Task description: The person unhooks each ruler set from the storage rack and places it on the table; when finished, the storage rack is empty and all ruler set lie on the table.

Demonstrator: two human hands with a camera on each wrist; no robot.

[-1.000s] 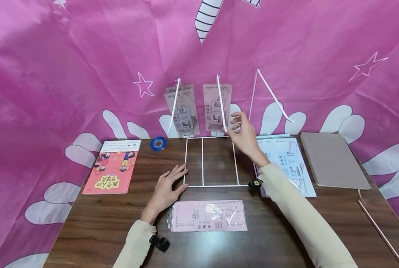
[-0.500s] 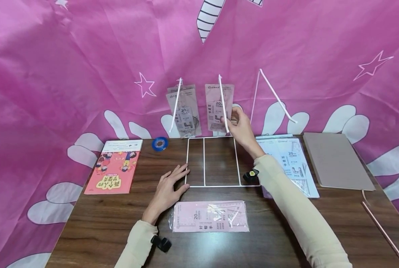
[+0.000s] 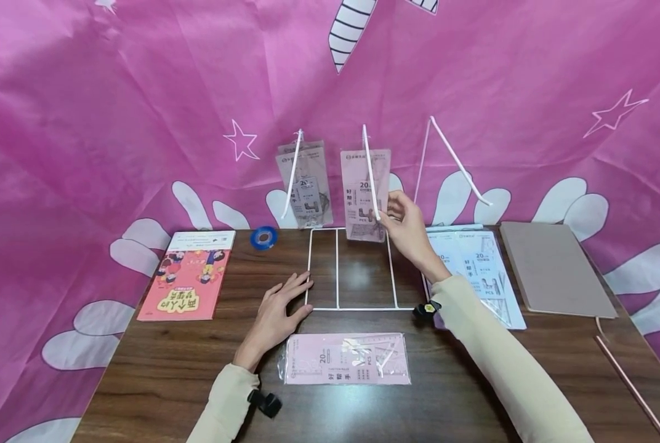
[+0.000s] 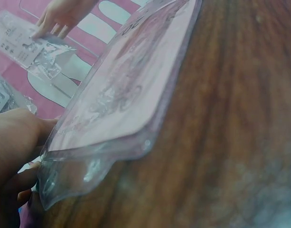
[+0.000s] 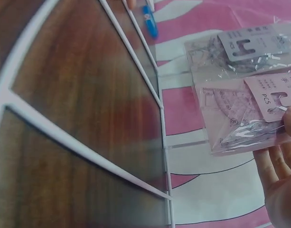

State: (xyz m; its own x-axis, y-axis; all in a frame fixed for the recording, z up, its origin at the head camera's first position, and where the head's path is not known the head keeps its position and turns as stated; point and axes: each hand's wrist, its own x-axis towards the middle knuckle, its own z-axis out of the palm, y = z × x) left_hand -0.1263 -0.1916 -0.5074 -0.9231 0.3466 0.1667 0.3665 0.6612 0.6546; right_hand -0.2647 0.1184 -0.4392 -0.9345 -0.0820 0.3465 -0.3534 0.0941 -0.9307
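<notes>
A person in cream sleeves works at a dark wooden table (image 3: 158, 369) against a pink cartoon-print backdrop (image 3: 141, 92). The right hand (image 3: 404, 227) is raised at the rear of a white wire rack (image 3: 338, 307), arm stretched forward across the table, its fingertips pinching the lower edge of a pink plastic packet of rulers (image 3: 365, 194) that hangs on the rack's middle upright prong. The left hand (image 3: 277, 317) lies flat and relaxed on the table, fingers spread and touching the front left corner of the rack's base, gripping nothing. Three prongs rise from the rack: two carry hanging packets, the left-hand one a greyish packet (image 3: 303, 184), while the third stands bare. A further pink ruler packet (image 3: 345, 358) lies flat in front of the rack, and pale blue packets (image 3: 482, 271) lie overlapping at the right; how many of those I cannot tell. One red children's book (image 3: 186, 283), one blue tape roll (image 3: 264, 237), one grey notebook (image 3: 551, 267) and one thin pink rod (image 3: 631, 387) complete the tabletop. The right wrist view alone shows the set square inside the held packet (image 5: 245, 116) and the fingers (image 5: 273, 164) beneath it; the left wrist view shows the flat packet's clear sealed edge (image 4: 112, 142) up close.
</notes>
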